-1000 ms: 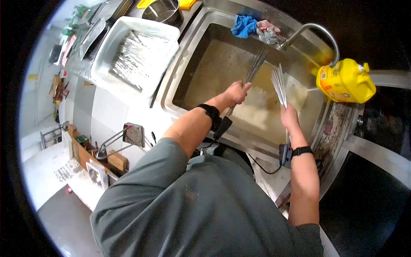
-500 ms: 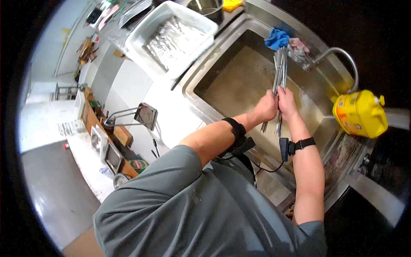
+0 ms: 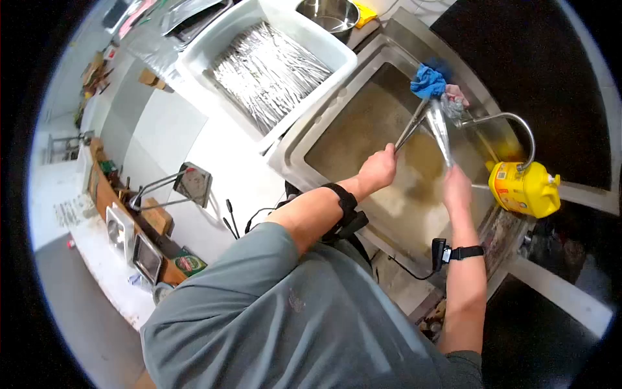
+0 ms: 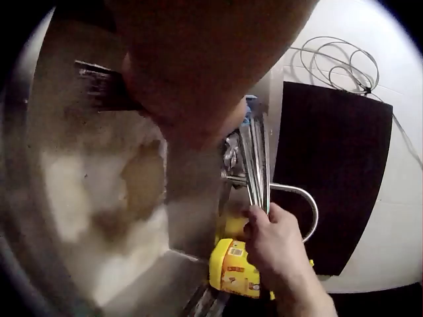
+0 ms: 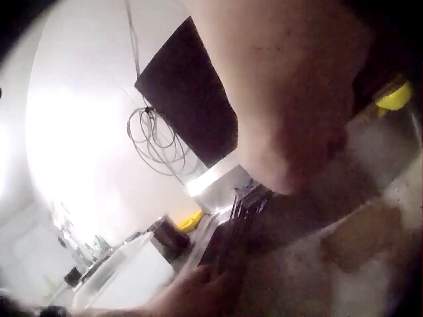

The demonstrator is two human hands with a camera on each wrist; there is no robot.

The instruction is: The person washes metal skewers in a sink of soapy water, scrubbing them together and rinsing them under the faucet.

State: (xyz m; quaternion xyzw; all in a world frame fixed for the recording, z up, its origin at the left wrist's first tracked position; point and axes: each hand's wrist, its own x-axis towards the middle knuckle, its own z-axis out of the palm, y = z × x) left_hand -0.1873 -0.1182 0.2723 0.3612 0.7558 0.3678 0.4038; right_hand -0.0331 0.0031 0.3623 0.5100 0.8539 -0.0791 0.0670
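Observation:
In the head view the left hand [image 3: 378, 170] grips a bundle of thin metal rods [image 3: 411, 127] over the sink. To its right, the right hand [image 3: 457, 188], slightly blurred, holds a second bundle [image 3: 438, 128] whose rods point up toward the blue cloth. The far ends of the two bundles come close together; whether they touch I cannot tell. Murky water [image 3: 363, 123] lies in the sink below. The left wrist view also shows the right hand [image 4: 274, 247] with its fingers curled round the rods [image 4: 254, 158].
A white tub [image 3: 350, 61] full of similar rods stands left of the sink. Along the sink's back edge lie a blue cloth [image 3: 427, 82] and a pink cloth [image 3: 455, 96]. A curved faucet [image 3: 528, 133] and a yellow jug [image 3: 523, 188] are at the right.
The hands were together around the rods half a second ago; now they are apart, each with its own bundle. The head view has shifted, showing more of the tub.

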